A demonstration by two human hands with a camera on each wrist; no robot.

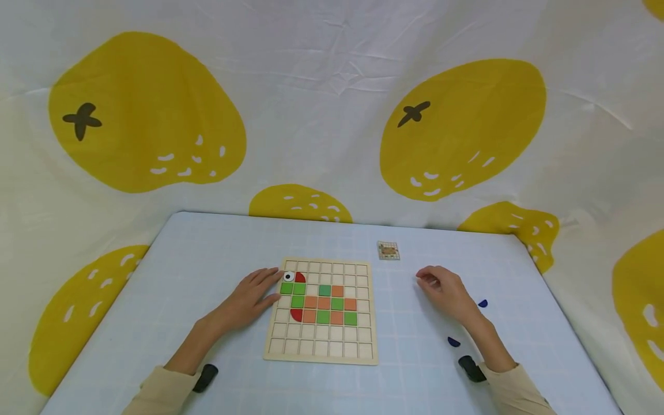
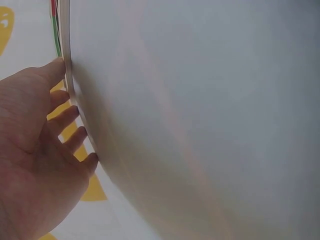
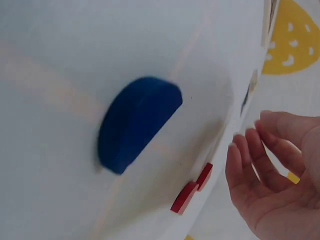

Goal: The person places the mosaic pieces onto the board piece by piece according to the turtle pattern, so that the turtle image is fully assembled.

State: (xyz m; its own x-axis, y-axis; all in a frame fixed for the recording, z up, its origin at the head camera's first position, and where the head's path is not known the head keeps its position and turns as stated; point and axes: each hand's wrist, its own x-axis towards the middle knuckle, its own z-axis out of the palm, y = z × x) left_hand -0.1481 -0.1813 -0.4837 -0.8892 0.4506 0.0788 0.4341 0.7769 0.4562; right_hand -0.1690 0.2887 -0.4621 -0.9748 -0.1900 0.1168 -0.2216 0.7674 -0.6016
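A wooden grid board [image 1: 321, 362] lies on the table, with green and orange square tiles [image 1: 324, 303], red quarter-round pieces [image 1: 296, 314] and a round eye piece [image 1: 288, 276] in its cells. My left hand [image 1: 249, 297] touches the board's left edge, thumb and fingertips against it, fingers fairly straight. Right of the board, my right hand [image 1: 443, 291] hovers with its fingers loosely curved; nothing shows between them. Two dark blue half-round pieces [image 1: 453, 342] lie near the right forearm. The right wrist view has one blue piece [image 3: 142, 122] up close and two red pieces [image 3: 185, 197] beside the hand.
A small picture card [image 1: 388, 251] lies beyond the board's upper right corner. The pale table [image 1: 233, 242] ends at the back against a white cloth [image 1: 311, 104] printed with yellow fruit. Dark wrist-worn devices [image 1: 472, 369] sit at both cuffs.
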